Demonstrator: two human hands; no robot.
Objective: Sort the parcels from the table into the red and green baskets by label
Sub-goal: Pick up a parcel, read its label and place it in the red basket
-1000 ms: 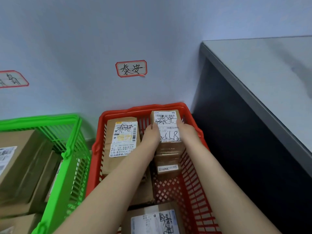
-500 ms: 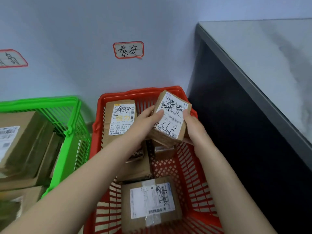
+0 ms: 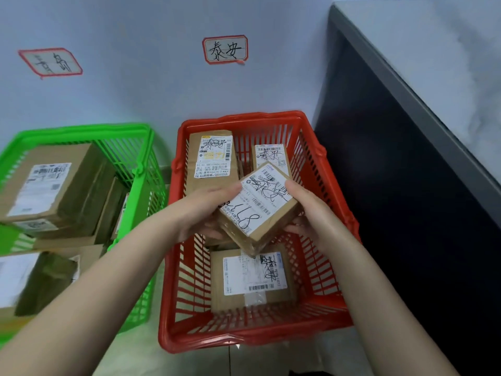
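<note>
A small brown parcel (image 3: 260, 210) with a white label and black handwriting hangs tilted above the middle of the red basket (image 3: 244, 337). My left hand (image 3: 206, 210) grips its left side and my right hand (image 3: 309, 210) its right side. Inside the red basket lie three other labelled parcels: a tall one (image 3: 210, 158) at the back left, a small one (image 3: 269, 156) at the back right, and a flat one (image 3: 252, 280) at the front. The green basket (image 3: 141, 164) stands to the left, filled with larger brown boxes (image 3: 51, 185).
Two red-framed handwritten signs are stuck on the wall, one (image 3: 225, 49) above the red basket and one (image 3: 50, 62) above the green basket. A grey-topped table (image 3: 433, 63) with a dark side panel stands right of the red basket. The floor shows in front.
Both hands lifted the small parcel off the back right of the red basket, tilted it and brought it toward the basket's middle. The small parcel beneath it is now uncovered.
</note>
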